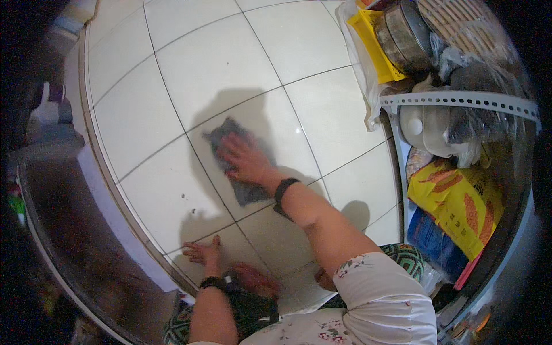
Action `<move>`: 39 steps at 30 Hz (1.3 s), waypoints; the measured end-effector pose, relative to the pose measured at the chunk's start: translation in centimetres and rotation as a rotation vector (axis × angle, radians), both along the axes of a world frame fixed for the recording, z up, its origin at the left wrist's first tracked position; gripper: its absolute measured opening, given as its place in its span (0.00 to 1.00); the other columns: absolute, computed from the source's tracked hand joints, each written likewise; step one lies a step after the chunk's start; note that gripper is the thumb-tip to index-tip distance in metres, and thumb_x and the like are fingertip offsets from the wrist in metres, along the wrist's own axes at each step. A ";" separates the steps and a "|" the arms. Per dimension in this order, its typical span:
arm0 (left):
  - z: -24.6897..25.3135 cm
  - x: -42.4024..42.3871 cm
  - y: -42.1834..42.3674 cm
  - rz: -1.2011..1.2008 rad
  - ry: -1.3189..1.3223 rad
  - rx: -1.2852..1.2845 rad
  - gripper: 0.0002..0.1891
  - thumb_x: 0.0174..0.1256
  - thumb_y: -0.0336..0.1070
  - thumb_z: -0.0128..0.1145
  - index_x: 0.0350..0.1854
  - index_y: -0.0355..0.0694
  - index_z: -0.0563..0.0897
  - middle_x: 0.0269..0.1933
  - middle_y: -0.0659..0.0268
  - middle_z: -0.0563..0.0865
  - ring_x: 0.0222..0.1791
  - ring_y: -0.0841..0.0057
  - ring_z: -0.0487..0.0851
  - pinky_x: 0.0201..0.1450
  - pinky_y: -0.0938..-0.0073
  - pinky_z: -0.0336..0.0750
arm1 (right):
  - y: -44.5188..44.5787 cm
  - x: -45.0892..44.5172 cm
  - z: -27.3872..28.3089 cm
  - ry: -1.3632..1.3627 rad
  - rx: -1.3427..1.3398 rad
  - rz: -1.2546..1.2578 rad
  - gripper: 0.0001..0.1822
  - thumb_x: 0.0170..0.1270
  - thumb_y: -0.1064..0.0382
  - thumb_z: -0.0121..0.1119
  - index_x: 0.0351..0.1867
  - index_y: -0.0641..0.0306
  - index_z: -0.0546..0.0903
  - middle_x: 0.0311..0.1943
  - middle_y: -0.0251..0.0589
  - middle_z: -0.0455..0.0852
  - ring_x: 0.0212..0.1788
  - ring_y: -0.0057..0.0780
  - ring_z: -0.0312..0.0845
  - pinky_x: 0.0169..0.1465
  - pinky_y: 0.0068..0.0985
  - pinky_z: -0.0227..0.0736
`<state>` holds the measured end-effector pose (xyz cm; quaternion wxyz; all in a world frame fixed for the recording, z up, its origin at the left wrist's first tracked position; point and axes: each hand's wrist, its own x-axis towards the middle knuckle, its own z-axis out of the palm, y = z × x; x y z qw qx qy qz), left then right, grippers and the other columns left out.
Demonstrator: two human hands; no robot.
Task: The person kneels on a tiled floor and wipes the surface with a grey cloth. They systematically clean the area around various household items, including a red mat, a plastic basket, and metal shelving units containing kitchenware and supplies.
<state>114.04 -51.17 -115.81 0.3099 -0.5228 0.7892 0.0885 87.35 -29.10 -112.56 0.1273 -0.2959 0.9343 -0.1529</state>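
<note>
My right hand (243, 159) lies flat with spread fingers on a dark grey cloth (248, 194), pressing it against the white tiled floor (207, 69). The cloth is crumpled, and both hand and cloth look slightly blurred. My left hand (203, 252) is low and left of it, fingers apart and holding nothing; whether it touches the floor I cannot tell. Small dark specks (188, 203) lie on the tile between the left hand and the cloth. Both wrists wear dark bands.
At the right, a shelf with a perforated white edge strip (457, 99) holds a round metal tin (403, 36), plastic bags and a yellow printed packet (457, 207). A dark recess with a pale ledge (116, 220) runs along the left. My bare foot (254, 280) is near the left hand.
</note>
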 end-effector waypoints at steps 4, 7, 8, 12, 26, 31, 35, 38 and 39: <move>0.7 -0.3 -0.5 0.023 0.027 0.005 0.69 0.36 0.61 0.72 0.71 0.34 0.34 0.71 0.34 0.38 0.73 0.46 0.37 0.72 0.48 0.39 | 7.7 -3.5 3.8 -0.014 0.220 -0.390 0.34 0.56 0.42 0.55 0.64 0.48 0.67 0.67 0.43 0.62 0.71 0.42 0.51 0.67 0.54 0.46; 0.3 0.0 0.3 0.010 0.066 -0.023 0.68 0.37 0.59 0.72 0.72 0.37 0.35 0.71 0.34 0.37 0.73 0.42 0.37 0.72 0.47 0.40 | 15.7 -4.7 0.5 0.133 0.403 -0.520 0.35 0.60 0.40 0.51 0.68 0.48 0.63 0.69 0.47 0.59 0.72 0.44 0.48 0.68 0.53 0.47; 1.2 -1.6 1.2 0.013 0.076 0.010 0.68 0.37 0.59 0.72 0.72 0.38 0.36 0.71 0.34 0.37 0.72 0.40 0.37 0.72 0.46 0.41 | 19.9 -5.0 -1.1 0.269 0.417 -0.556 0.35 0.60 0.40 0.51 0.68 0.49 0.63 0.68 0.49 0.61 0.72 0.45 0.49 0.68 0.52 0.48; 1.8 -0.9 0.8 0.050 0.188 0.046 0.67 0.39 0.57 0.73 0.73 0.41 0.35 0.71 0.36 0.35 0.70 0.33 0.37 0.71 0.43 0.40 | 26.4 -4.8 -2.2 0.302 0.415 -0.804 0.35 0.63 0.39 0.48 0.67 0.55 0.64 0.65 0.54 0.63 0.70 0.48 0.52 0.67 0.50 0.50; 3.7 -4.0 2.4 0.125 0.095 0.049 0.65 0.40 0.50 0.75 0.73 0.47 0.36 0.73 0.44 0.34 0.71 0.35 0.38 0.62 0.30 0.54 | 33.8 22.0 -5.8 0.340 0.555 -1.607 0.32 0.67 0.40 0.45 0.63 0.61 0.67 0.59 0.62 0.69 0.60 0.55 0.65 0.60 0.46 0.63; 5.9 -3.5 1.7 0.202 0.138 0.049 0.64 0.40 0.50 0.75 0.73 0.47 0.37 0.73 0.44 0.34 0.71 0.36 0.37 0.61 0.29 0.56 | 26.8 22.2 0.3 -0.035 0.587 -1.760 0.27 0.68 0.45 0.46 0.50 0.72 0.76 0.48 0.65 0.76 0.49 0.59 0.73 0.53 0.49 0.68; 6.1 -3.7 2.8 0.188 0.174 0.077 0.62 0.42 0.51 0.73 0.73 0.47 0.38 0.73 0.45 0.35 0.71 0.37 0.37 0.62 0.30 0.56 | 25.0 17.1 5.1 -0.008 -0.200 -1.416 0.27 0.69 0.49 0.45 0.42 0.79 0.77 0.42 0.67 0.80 0.47 0.59 0.75 0.51 0.40 0.68; 6.1 -3.7 3.4 0.146 0.167 0.045 0.60 0.43 0.51 0.72 0.73 0.46 0.41 0.73 0.45 0.38 0.71 0.38 0.41 0.61 0.33 0.59 | 24.2 11.6 7.1 -0.382 -0.563 -1.227 0.26 0.68 0.47 0.47 0.45 0.75 0.78 0.39 0.48 0.82 0.40 0.33 0.75 0.48 0.32 0.69; 6.6 -3.4 2.8 0.136 0.184 0.038 0.58 0.43 0.51 0.72 0.72 0.46 0.44 0.73 0.45 0.40 0.71 0.38 0.42 0.62 0.34 0.60 | 22.1 10.1 9.4 -0.579 -0.823 -1.320 0.26 0.68 0.47 0.48 0.47 0.74 0.77 0.40 0.47 0.82 0.41 0.34 0.75 0.48 0.32 0.70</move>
